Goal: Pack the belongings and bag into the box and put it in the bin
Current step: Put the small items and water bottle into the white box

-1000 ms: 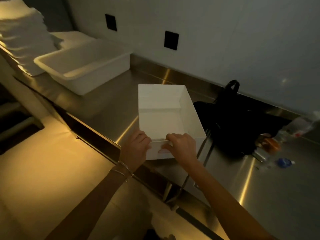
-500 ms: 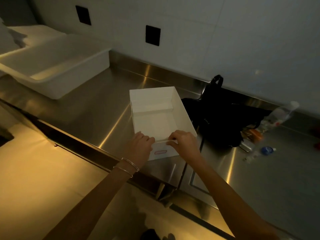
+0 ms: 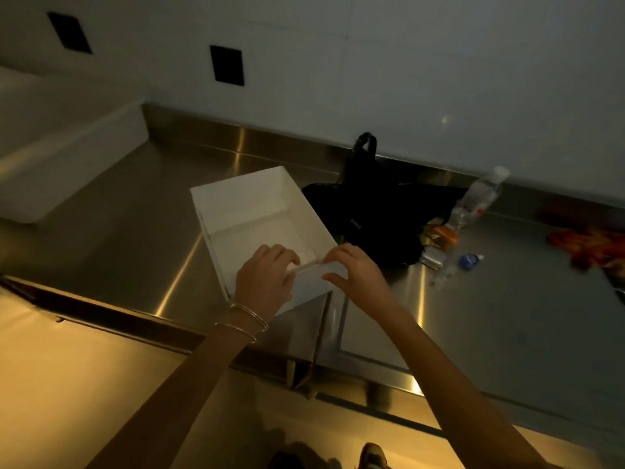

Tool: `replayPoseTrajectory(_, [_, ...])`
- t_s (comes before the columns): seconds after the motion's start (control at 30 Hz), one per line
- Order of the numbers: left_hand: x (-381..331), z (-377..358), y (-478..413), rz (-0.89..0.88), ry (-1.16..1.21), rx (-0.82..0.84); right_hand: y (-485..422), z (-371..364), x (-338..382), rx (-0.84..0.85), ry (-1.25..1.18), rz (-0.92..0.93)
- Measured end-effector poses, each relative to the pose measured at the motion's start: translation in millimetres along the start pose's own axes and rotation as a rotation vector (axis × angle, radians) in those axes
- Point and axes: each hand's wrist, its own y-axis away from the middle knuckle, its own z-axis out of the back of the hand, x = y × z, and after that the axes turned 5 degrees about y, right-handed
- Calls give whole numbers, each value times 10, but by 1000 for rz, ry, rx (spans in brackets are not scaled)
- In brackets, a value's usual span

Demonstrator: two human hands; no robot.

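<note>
An open, empty white box (image 3: 252,211) stands on the steel counter (image 3: 142,211). My left hand (image 3: 265,282) and my right hand (image 3: 355,272) both grip its near wall, fingers over the rim. Right beside the box lies a black bag (image 3: 382,211) with a handle sticking up. Past the bag are a clear plastic bottle (image 3: 480,194), an orange packet (image 3: 443,236), a small blue cap-like object (image 3: 468,260) and a red-orange cloth (image 3: 581,243). A large white bin (image 3: 50,157) sits at the left end of the counter.
The counter backs onto a pale wall with two black square plates (image 3: 226,65). A seam and a metal lever (image 3: 318,343) run at the counter's front edge below the box. My shoe (image 3: 372,456) shows on the floor.
The view has swung right, so the bin has slid to the left edge and the red-orange cloth has come into sight. Both hands keep their hold on the box's near wall.
</note>
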Motion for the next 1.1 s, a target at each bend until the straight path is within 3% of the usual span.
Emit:
replayPoseTrajectory(0.2, [-733, -457, -384, -293, 129, -63, 531, 491, -858, -26, -12, -275])
replayPoseTrajectory(0.5, [-1707, -1732, -799, -175, 146, 290, 1030, 844, -2304, 139, 57, -489])
replayPoseTrajectory(0.8, [-1958, -2262, -911, -28, 79, 409, 875, 646, -3087, 399, 61, -261])
replayPoseTrajectory(0.97, [-1876, -2241, -910, 24, 81, 332, 995, 435, -3135, 411, 48, -280])
replayPoseTrajectory(1.1, [-1738, -2076, -847, 24, 98, 286, 1012, 317, -3055, 291, 85, -290])
